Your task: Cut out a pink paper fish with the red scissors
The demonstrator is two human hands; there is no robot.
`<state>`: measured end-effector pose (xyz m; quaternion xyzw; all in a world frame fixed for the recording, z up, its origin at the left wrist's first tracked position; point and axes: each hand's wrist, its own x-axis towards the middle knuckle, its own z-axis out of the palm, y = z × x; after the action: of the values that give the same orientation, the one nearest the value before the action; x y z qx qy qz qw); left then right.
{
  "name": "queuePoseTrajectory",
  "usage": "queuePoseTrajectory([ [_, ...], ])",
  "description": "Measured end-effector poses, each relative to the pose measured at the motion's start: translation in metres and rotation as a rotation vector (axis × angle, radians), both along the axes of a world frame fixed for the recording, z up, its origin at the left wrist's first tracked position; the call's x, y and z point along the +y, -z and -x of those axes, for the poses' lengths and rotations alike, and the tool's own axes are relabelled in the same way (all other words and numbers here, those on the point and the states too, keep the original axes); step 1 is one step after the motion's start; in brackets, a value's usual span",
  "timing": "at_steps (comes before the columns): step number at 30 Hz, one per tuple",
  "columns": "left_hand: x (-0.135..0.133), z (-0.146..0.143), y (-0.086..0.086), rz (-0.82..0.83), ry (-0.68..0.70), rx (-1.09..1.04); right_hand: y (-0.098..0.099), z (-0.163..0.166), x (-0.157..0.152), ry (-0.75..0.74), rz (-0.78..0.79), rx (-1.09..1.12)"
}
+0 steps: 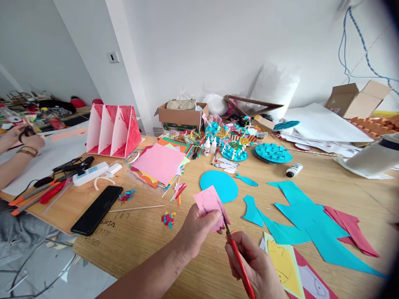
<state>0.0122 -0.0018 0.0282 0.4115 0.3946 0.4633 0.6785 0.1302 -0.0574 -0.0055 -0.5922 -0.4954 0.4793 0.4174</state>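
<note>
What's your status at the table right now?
Left hand pinching pink paper. Right hand holding red scissors, blades at paper's edge. Nothing blocking.

pink paper [209, 200] between hand [196, 227] and scissors [237, 253]

My feed was bright and evenly lit, with soft daylight from no source I could place. Shadows on the wooden table [140, 245] were faint and blurred. The white wall [202, 50] and the pillow [274, 85] looked washed out. The wide lens bowed the edges, and a dark vignette ate the right corners. The pink paper [207, 199] in the left hand [195, 228] was sharp. The red scissors [238, 259] in the right hand [255, 265] were slightly smeared.
</note>
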Motion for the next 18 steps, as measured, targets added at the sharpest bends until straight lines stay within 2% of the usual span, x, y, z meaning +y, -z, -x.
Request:
queuePoseTrajectory([
  [4,0.000,-0.001,0.000,0.004,-0.006,-0.005,0.003,-0.002,0.000,0.021,-0.038,-0.027],
  [14,0.008,0.010,0.001,-0.060,0.030,0.035,0.005,-0.007,0.000,-0.068,-0.035,-0.084],
  [18,0.009,0.010,-0.002,-0.018,0.033,0.005,0.004,-0.006,-0.002,-0.050,-0.056,-0.094],
])
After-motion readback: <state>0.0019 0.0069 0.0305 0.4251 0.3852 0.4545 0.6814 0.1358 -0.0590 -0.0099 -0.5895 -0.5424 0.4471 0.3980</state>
